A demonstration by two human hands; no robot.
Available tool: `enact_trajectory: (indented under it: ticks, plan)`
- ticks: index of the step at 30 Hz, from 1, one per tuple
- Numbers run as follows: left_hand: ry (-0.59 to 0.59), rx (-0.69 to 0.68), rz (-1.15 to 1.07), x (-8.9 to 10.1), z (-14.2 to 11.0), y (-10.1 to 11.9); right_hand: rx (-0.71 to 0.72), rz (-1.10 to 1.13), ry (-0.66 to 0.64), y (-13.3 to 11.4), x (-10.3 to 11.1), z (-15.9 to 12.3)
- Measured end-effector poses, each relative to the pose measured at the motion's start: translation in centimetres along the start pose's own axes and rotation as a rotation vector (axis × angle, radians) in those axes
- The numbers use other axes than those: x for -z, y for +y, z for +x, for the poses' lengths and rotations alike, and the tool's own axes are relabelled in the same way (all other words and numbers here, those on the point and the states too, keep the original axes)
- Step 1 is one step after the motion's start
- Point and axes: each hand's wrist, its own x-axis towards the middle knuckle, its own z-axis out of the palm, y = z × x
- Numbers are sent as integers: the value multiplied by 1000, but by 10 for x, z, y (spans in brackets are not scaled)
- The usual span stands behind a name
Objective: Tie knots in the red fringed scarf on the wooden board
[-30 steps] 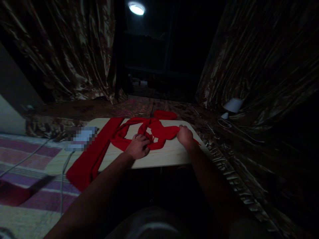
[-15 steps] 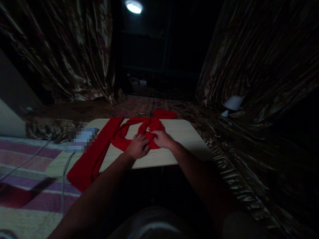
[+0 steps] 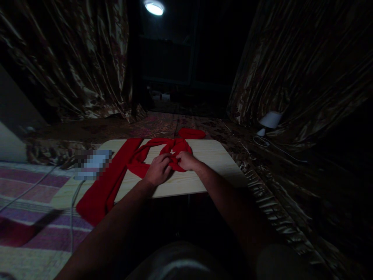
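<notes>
Pale tabletop [image 3: 215,175], red cloth [image 3: 119,171] (rumpled), both hands [image 3: 172,165] touching it.

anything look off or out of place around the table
Nothing visibly spilled or damaged, though it's dim. One end of the wide red cloth droops past the near edge of the table. The lamp appears to lean, possibly just lens distortion.

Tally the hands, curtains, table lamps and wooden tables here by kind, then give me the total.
Hands: 2, left hand and right hand
Curtains: 2, left curtain and right curtain
Table lamp: 1
Wooden table: 1
Total: 6
</notes>
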Motion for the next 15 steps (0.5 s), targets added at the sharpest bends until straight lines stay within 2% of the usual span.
enact_trajectory:
  ticks: [3,7,9,11,13,15]
  plan:
    - [-5,42,-15,-2,0,-2,-23,18,-120,-5,7,-5]
    - [17,255,-13,-4,-1,-6,-27,258,-277,-11,24,-22]
    - [19,318,-52,-4,-1,-6,4,232,-308,-13,31,-30]
    - [17,361,-113,-3,0,-6,31,63,-178,-15,35,-36]
    - [20,411,-196,-1,0,-6,14,-134,121,-17,37,-37]
    - [29,457,-294,-1,0,-6,-93,-274,446,-19,37,-36]
